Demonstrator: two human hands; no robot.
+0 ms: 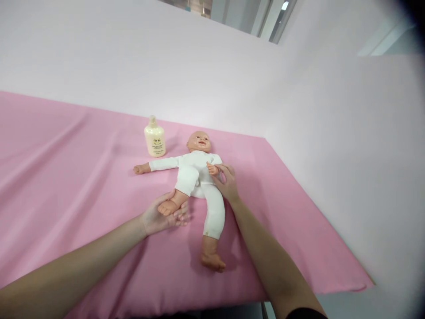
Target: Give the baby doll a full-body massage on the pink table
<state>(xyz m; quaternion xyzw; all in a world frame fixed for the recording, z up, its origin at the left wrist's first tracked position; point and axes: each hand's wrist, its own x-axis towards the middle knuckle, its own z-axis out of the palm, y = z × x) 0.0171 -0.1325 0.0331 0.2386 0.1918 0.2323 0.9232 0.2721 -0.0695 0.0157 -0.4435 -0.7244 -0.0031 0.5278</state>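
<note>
A baby doll point(199, 170) with a white cloth body lies on its back, its head toward the far side of the table. My left hand point(162, 216) is closed around the doll's lower leg and foot on the left, with that leg bent and raised. My right hand point(227, 182) grips the doll's hand on the right between thumb and fingers, holding it over the white chest. The other leg stretches straight toward me, and the other arm lies out to the left.
A pale yellow bottle point(155, 141) with a printed label stands upright beyond the doll's outstretched arm. Pink cloth point(83, 186) with some creases covers the table. White walls point(199, 66) rise behind and to the right. The table's right edge runs diagonally toward me.
</note>
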